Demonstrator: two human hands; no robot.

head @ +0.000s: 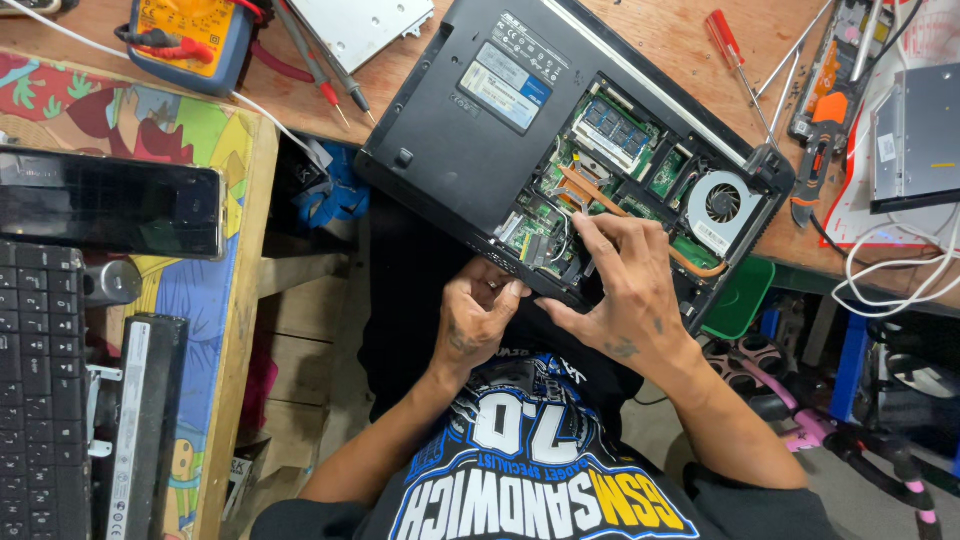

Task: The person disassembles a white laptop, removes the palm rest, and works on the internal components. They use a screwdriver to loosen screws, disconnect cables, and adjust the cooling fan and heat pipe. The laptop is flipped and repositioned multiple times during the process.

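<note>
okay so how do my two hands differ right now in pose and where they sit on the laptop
The right hand lies spread, fingers reaching into the opened laptop over the green circuit board; the left hand is curled, fist-like, at the laptop's near edge. The right hand sits beside the copper heat pipe, closer to the fan; the left stays off the board. Both touch the laptop's near edge.

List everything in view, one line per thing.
Open black laptop: one, underside up, on wooden bench, circuit boards exposed.
Round grey cooling fan: one, inside laptop, right.
Yellow-and-blue multimeter: one, top left.
Red-handled screwdriver: one, top right.
Silver flat drive: one, far right.
Black keyboard: one, lower left.
White cables: several, right.
Left hand: at laptop's near edge.
Right hand: fingers on the exposed board.
</note>
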